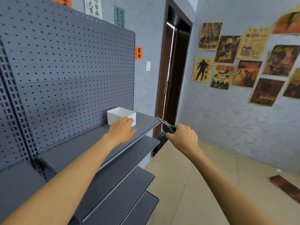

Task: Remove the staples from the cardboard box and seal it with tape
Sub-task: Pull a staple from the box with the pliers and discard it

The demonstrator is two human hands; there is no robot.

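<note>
Right hand [181, 135] is closed round the green handles of steel needle-nose pliers [165, 125], tips forward, presumably ready for staples. Left hand [121, 129], fingers extended, reaches to the open white plastic bin [121, 115] on the grey metal shelf [144, 122]. No cardboard box is visible.

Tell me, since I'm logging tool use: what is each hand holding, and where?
Right hand grips the pliers by the green handles. Left hand holds nothing.
</note>
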